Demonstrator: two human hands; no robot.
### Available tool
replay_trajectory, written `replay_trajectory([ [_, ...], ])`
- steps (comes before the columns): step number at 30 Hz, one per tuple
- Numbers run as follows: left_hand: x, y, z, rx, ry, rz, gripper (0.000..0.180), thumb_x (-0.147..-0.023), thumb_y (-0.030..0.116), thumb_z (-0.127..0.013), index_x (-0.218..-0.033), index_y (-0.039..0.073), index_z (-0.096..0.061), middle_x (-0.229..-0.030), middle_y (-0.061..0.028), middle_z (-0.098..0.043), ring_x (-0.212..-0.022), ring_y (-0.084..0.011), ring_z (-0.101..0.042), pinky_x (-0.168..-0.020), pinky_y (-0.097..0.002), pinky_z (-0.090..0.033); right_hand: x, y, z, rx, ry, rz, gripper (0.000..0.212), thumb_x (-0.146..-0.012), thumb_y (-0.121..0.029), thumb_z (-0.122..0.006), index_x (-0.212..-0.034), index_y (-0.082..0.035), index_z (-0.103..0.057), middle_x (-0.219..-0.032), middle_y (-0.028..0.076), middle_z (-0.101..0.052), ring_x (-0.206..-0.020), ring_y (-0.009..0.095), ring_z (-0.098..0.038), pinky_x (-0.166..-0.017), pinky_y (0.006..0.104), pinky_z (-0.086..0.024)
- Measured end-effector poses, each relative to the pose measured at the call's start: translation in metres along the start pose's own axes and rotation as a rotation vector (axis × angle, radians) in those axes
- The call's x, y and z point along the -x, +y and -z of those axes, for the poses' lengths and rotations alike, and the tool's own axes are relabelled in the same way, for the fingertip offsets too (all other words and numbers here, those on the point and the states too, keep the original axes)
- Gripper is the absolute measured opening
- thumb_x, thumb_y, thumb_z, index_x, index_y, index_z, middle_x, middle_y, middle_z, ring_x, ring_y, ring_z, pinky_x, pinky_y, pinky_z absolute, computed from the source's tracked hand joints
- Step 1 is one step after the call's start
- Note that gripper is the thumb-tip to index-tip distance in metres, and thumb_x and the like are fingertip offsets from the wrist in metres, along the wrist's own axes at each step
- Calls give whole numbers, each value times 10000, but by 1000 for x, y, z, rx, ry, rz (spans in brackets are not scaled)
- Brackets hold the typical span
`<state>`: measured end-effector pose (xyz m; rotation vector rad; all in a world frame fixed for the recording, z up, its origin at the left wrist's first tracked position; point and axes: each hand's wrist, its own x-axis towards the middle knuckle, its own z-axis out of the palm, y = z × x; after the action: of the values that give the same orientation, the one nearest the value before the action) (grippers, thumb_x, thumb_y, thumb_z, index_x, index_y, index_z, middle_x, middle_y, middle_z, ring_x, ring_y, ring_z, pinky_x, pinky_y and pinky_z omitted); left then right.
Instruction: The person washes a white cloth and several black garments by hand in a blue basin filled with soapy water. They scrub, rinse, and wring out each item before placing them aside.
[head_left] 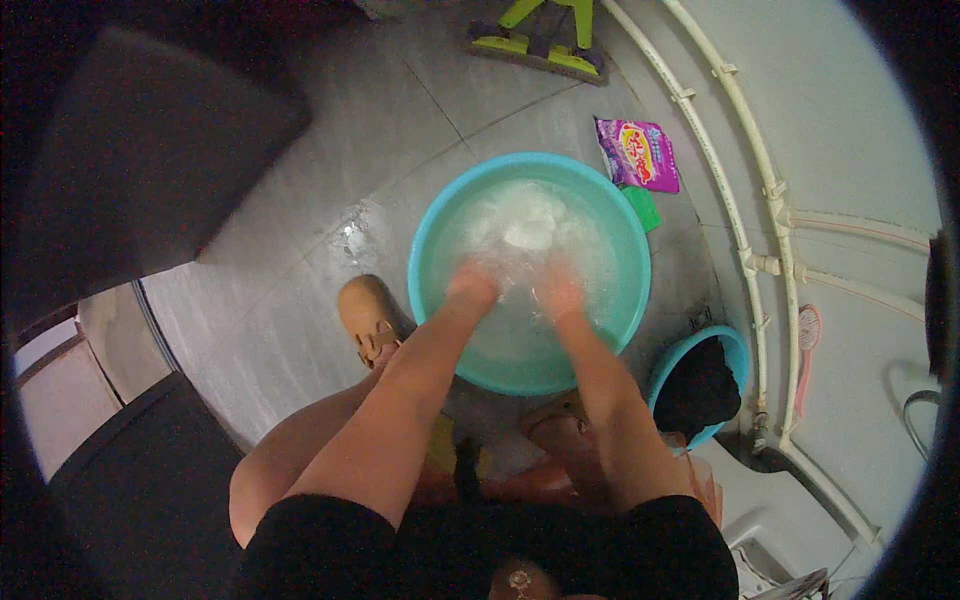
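Turquoise round basin (436,290), cloudy water (519,264)

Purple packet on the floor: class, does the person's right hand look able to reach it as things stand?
Probably yes: nothing visibly covers the purple packet beyond the large turquoise basin, though the right hand, down in the water, would likely have to clear the rim first.

Turquoise basin (522,380) on floor (405,130); cloudy water (505,335), white clump (530,233) inside.

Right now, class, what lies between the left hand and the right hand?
In the head view, churned, cloudy water separates the left hand from the right hand; a white patch shows beyond them.
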<state>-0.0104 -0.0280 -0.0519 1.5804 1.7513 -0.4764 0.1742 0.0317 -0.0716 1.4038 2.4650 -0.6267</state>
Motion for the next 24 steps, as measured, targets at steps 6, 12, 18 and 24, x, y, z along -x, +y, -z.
replay_trajectory([
  [6,-25,-26,26,234,12,-141,307,-774,133,-634,-1066,57,-692,-1154,-138,-651,-1087,-295,-616,-918,-388,-489,-24,-28,53,-29,-413,37,695,-833,-328,-648,-1430,-117,-360,-1417,183,-425,-1196,343,-517,-1011,432,-405],
  [12,74,26,163,441,237,49,282,-762,273,-650,-968,90,-710,-1028,-142,-684,-945,-319,-661,-801,-424,-531,38,-53,165,-696,-45,43,659,-780,-254,-731,-1351,-93,-442,-1325,156,-507,-1109,282,-569,-884,409,-493],
  [18,179,67,235,617,540,-504,363,-722,316,-729,-1005,91,-710,-1000,-124,-677,-971,-281,-646,-822,-379,-518,79,-65,244,-543,406,230,419,-820,-227,-683,-1190,-54,-589,-1073,173,-649,-985,293,-640,-827,388,-487],
  [24,135,-26,200,992,545,-734,993,-568,303,-851,-1423,112,-386,-1444,-166,-401,-1333,-295,-382,-1105,-395,-306,127,-126,350,-749,514,232,270,-882,-214,-638,-1088,-42,-669,-956,64,-673,-865,123,-605,-790,276,-474],
])
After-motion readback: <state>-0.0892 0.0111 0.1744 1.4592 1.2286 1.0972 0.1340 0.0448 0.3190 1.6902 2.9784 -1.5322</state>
